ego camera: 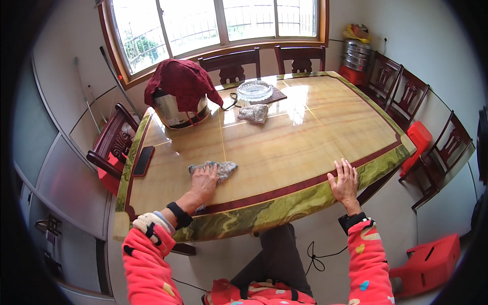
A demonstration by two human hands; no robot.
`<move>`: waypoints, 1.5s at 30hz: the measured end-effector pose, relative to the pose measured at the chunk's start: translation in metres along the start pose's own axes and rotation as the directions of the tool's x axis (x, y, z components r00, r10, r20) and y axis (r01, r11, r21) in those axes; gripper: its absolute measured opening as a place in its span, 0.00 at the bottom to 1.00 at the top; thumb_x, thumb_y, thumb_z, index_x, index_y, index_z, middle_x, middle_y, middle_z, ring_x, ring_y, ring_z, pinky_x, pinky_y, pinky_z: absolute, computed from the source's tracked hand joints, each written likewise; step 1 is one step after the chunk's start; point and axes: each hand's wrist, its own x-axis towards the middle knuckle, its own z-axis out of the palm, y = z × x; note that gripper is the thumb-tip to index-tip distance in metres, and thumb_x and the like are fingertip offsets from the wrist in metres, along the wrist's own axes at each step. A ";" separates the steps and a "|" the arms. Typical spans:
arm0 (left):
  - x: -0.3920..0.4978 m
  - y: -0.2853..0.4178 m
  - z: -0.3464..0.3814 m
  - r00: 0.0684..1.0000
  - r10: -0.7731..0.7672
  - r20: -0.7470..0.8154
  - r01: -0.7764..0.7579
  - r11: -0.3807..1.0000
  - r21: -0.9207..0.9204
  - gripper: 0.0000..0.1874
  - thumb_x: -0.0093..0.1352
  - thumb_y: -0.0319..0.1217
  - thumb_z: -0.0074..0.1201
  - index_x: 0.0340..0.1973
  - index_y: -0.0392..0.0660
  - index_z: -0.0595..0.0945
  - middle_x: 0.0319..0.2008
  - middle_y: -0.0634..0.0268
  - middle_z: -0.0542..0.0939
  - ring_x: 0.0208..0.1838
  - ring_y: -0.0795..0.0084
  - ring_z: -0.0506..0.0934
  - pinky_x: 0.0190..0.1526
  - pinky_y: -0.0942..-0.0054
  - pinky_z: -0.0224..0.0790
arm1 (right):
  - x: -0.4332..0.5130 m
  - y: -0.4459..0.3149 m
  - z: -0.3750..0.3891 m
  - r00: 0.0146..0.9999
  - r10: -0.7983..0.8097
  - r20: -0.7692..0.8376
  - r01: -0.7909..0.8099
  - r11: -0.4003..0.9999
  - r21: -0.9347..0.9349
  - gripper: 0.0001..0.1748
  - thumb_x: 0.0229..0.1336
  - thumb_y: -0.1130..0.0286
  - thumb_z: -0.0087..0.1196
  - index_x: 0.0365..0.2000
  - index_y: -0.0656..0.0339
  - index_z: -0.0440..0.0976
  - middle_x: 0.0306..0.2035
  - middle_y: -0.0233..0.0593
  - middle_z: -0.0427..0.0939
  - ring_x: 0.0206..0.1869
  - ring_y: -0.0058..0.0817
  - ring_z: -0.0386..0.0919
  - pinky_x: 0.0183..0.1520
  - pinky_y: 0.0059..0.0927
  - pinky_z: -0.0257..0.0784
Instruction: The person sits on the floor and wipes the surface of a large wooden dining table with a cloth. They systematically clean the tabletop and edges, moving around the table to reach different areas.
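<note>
My left hand (206, 182) lies palm down on a grey, crumpled cleaning cloth (228, 167), pressing it against the glossy stone-patterned dining table (282, 148). Part of the cloth is hidden under the fingers. My right hand (345, 181) rests on the table's near edge at the right, fingers a little apart and holding nothing. To the left of the cloth lies a dark smartphone (143, 161) with a red edge. A second crumpled cloth (254, 113) sits farther back, just in front of a clear glass dish (254, 90).
A round cooker-like pot (179, 110) under a dark red cloth (179, 78) stands at the back left. The glass dish overlaps a dark mat (276, 95). Wooden chairs (232, 63) surround the table. A red plastic stool (431, 263) and a black cable (316, 261) are on the floor.
</note>
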 end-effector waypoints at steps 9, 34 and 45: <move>-0.099 0.032 -0.045 0.988 0.146 -0.041 -0.148 0.989 -0.032 0.29 0.70 0.39 0.53 0.63 0.35 0.73 0.56 0.41 0.78 0.56 0.49 0.77 0.60 0.57 0.66 | -0.001 0.001 0.002 1.000 0.008 0.019 -0.008 1.000 -0.003 0.33 0.64 0.49 0.50 0.63 0.57 0.68 0.68 0.48 0.64 0.72 0.41 0.58 0.73 0.51 0.49; 0.037 0.007 -0.012 0.989 -0.001 0.148 0.027 0.985 -0.172 0.31 0.74 0.40 0.48 0.65 0.31 0.67 0.62 0.33 0.70 0.65 0.38 0.70 0.67 0.51 0.60 | -0.001 0.006 -0.003 0.991 -0.064 0.114 0.073 0.994 -0.078 0.31 0.71 0.54 0.43 0.68 0.55 0.62 0.71 0.46 0.59 0.74 0.42 0.55 0.75 0.47 0.46; 0.149 -0.033 0.018 0.933 -0.155 0.324 0.209 0.968 -0.141 0.30 0.76 0.38 0.43 0.68 0.32 0.62 0.64 0.35 0.69 0.67 0.39 0.69 0.66 0.49 0.62 | 0.002 -0.003 -0.011 0.987 -0.039 0.158 0.047 0.998 -0.047 0.30 0.70 0.55 0.44 0.68 0.56 0.62 0.72 0.45 0.59 0.74 0.42 0.55 0.74 0.48 0.46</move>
